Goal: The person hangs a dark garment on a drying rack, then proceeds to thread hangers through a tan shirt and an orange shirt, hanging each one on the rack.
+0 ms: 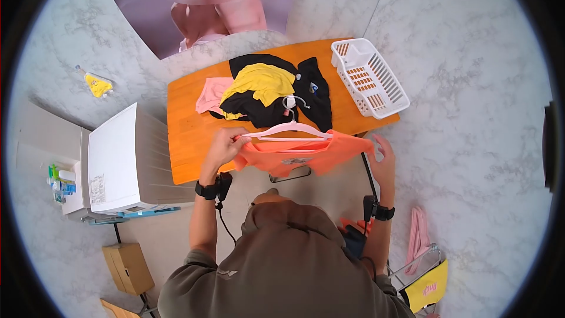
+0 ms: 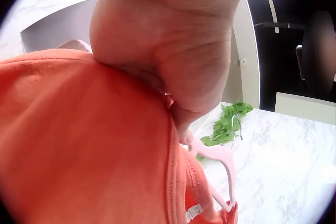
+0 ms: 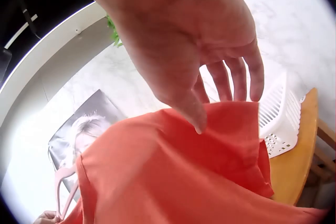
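An orange shirt (image 1: 312,156) (image 2: 79,140) (image 3: 152,166) hangs on a pink hanger (image 1: 288,129) (image 2: 223,155) (image 3: 64,182) with a metal hook, held above the table's near edge. At its left shoulder in the head view, the left hand (image 1: 225,148) (image 2: 168,45) pinches the cloth together with the hanger's end. The right hand (image 1: 384,156) (image 3: 184,40) has the sleeve between its thumb, in front of the cloth, and its index finger, partly hidden behind; the other fingers are spread. The left hand's fingertips are mostly hidden in the left wrist view.
On the orange table (image 1: 182,141) lie yellow (image 1: 259,82), black (image 1: 315,91) and pink clothes (image 1: 212,94), with a white basket (image 1: 371,79) at the right. A white cabinet (image 1: 115,165) stands left; a cardboard box (image 1: 128,268) is lower left. Pink hangers (image 1: 416,238) are lower right.
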Demonstrator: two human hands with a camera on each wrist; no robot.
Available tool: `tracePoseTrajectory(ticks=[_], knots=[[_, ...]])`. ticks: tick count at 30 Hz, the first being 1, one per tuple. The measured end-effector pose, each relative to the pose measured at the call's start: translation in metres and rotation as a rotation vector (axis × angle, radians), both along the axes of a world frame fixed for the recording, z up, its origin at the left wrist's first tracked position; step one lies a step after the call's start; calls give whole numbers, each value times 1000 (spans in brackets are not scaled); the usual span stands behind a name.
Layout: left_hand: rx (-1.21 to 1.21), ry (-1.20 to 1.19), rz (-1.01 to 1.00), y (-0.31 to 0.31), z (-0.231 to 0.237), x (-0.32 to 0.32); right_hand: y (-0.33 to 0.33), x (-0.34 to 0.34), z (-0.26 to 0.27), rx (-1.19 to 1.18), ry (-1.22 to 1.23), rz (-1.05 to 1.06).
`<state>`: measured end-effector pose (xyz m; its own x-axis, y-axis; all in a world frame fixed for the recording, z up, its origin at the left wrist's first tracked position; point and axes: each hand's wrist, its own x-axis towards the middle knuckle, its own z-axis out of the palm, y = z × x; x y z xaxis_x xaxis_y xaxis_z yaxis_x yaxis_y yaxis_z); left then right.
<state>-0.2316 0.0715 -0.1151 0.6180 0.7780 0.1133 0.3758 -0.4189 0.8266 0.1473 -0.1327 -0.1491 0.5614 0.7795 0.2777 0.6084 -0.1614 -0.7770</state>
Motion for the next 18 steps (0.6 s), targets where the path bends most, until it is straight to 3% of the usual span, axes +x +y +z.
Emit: tracePoseTrajectory(ticks=[3, 5, 8, 12, 14, 16, 18], knots=[[63, 74, 7, -3, 5, 6, 9, -15, 13, 87, -26, 156], [135, 77, -6, -4, 5, 11, 18, -31, 25, 34, 16, 305], [96, 164, -13, -5, 6, 16, 30, -43, 30, -73, -52, 364], [77, 124, 0, -8, -10, 18, 33, -57, 18, -53, -168, 365], [78, 92, -24, -8, -16, 17, 34, -61, 8, -24, -85, 340], [6, 214, -97, -11, -11, 17, 32, -60, 3, 5, -72, 337], [77, 94, -147, -9, -21, 15, 31, -56, 2, -32, -71, 346]])
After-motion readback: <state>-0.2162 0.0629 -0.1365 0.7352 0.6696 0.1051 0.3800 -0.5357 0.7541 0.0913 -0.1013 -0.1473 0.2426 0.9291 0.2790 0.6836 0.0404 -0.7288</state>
